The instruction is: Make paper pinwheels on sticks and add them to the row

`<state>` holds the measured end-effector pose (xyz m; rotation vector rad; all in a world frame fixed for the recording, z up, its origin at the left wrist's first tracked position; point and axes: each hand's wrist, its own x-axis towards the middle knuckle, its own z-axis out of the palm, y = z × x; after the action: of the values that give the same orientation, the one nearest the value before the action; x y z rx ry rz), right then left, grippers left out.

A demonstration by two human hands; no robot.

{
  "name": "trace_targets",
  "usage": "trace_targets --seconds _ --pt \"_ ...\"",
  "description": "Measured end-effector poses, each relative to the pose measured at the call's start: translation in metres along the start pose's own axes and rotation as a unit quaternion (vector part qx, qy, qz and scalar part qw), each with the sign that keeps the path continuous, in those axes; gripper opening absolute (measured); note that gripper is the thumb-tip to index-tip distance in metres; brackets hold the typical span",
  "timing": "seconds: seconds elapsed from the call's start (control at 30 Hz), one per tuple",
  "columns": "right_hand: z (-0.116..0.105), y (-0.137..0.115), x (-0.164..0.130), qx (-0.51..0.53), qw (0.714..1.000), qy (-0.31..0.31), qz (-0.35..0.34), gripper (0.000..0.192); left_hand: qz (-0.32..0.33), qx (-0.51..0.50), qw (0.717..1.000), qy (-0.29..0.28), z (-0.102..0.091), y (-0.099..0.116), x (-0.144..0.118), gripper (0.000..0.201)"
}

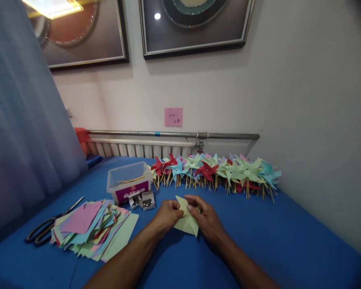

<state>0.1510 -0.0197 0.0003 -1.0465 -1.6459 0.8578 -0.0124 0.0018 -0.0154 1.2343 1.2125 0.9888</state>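
Observation:
Between my two hands is a pale yellow-green sheet of paper (187, 225), its corners partly folded toward the middle. My left hand (169, 214) is closed on the paper's left side, thumb pressed near the centre. From the right, my right hand (205, 214) grips the same paper, with thumb and fingers around a bent corner. Just left of my hands stand two small open boxes of shiny metal pins (148, 202). Behind them is a clear plastic tub (129, 180) with a purple label and several thin wooden sticks (130, 180) inside.
A loose pile of coloured paper (93, 228) lies at the left, with black-handled scissors (49, 224) beside it. Many finished paper pinwheels (207, 170) on sticks are heaped along the back of the blue table (273, 241). A pipe (228, 136) and radiator run along the wall; a curtain (27, 120) hangs at left.

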Motion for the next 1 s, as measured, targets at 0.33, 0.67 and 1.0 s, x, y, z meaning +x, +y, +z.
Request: trace_targets --seconds 0.33,0.67,1.0 --pt "-0.002 0.005 0.004 -0.025 0.997 -0.040 0.063 0.041 0.001 -0.014 1.000 -0.015 -0.001 0.001 -0.002 0.021" --pt "-0.004 0.002 0.006 0.028 0.995 -0.020 0.089 0.037 -0.013 -0.031 0.999 -0.003 0.000 0.010 -0.007 0.019" --pt "-0.003 0.003 0.007 0.028 0.996 0.002 0.089 0.022 -0.016 -0.044 0.999 -0.012 0.001 0.020 -0.015 0.024"
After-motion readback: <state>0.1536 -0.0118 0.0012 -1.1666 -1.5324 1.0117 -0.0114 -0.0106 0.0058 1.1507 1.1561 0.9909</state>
